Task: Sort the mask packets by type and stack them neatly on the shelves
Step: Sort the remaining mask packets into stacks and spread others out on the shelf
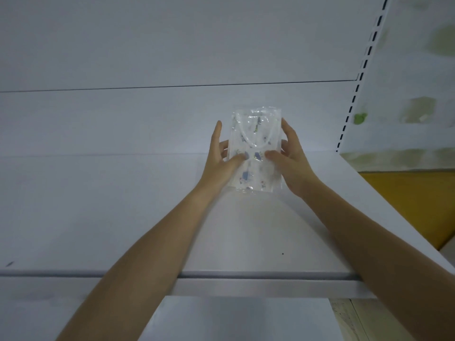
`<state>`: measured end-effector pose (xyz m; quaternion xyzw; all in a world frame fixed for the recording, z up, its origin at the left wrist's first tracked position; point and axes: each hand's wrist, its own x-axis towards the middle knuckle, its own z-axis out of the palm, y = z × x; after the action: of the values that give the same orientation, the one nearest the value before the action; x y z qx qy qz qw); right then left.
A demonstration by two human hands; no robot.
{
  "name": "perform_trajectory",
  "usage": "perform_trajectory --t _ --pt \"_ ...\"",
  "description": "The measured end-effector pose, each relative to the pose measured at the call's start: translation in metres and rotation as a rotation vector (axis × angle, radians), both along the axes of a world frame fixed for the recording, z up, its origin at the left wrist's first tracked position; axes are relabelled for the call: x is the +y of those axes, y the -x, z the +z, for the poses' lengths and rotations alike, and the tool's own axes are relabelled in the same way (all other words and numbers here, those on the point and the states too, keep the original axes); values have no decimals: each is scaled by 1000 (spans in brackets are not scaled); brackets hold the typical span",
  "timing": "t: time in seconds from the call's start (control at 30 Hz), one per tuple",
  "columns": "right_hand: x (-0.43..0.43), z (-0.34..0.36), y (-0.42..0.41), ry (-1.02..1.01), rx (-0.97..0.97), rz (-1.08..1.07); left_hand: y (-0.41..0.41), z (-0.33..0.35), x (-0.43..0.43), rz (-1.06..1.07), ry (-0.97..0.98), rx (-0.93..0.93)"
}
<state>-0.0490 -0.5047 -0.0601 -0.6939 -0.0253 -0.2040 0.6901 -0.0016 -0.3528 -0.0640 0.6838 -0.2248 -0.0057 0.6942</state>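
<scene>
A clear plastic mask packet (256, 134) with a white printed mask and white ear loops inside is held over the white shelf (98, 217), near the back panel. My left hand (219, 158) holds its left edge, thumb on the front face and fingers behind. My right hand (288, 161) holds the right edge the same way. Whether the packet's lower end touches the shelf cannot be told.
The shelf's front lip (246, 276) runs across the lower frame, with another white surface (234, 318) below it. A slotted upright (357, 89) stands at the right, beside a blurred wall and a yellow surface (406, 205).
</scene>
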Motion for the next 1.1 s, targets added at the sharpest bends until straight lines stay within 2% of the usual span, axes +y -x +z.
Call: perform_trajectory --t 0.13,0.23,0.33,0.47,0.63,0.8,0.87,1.0,1.1 --pt "14 -3 2 361 -110 -244 5 -2 1 -13 -60 -116" --pt "23 -1 8 624 -167 -327 3 -7 2 -83 -227 -249" --pt "28 -11 16 725 -103 -325 2 -13 5 -109 -359 -273" --pt "32 -21 26 798 -12 -369 3 -13 3 -97 -375 -307" --pt "50 -8 33 692 -27 -447 8 -2 7 -9 -279 -323" --pt "97 -6 44 493 -103 -420 41 12 63 71 -347 -91" --pt "126 -10 44 430 -144 -343 58 12 102 143 -309 -45" --pt "214 -15 49 380 -222 -108 98 4 197 306 -203 -115" --pt "294 -22 66 312 -280 118 135 -9 273 520 -200 -113"
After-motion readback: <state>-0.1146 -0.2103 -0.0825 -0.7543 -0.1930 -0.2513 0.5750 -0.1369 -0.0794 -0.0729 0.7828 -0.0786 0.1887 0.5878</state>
